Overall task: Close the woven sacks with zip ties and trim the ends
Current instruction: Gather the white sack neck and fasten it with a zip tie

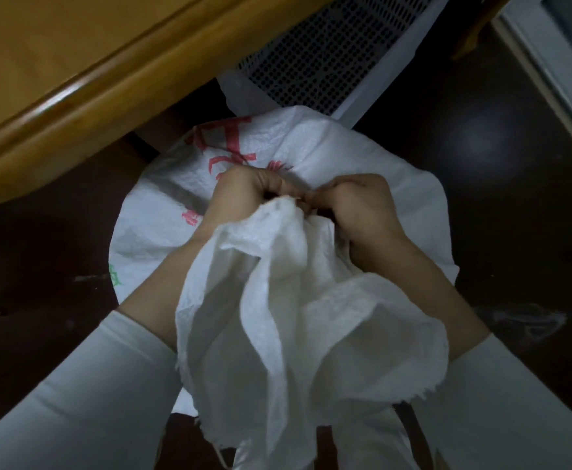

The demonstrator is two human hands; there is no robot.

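Sack upright, neck toward cam — L hand, R hand gripping

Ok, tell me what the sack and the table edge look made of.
The woven sack: likely woven plastic, matte, crinkled, with a frayed cut rim and red print. The table edge: apparently wood, glossy varnish, bright highlight along its rounded lip.

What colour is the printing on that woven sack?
Mostly red printing on the white woven sack, with a small green mark; head view.
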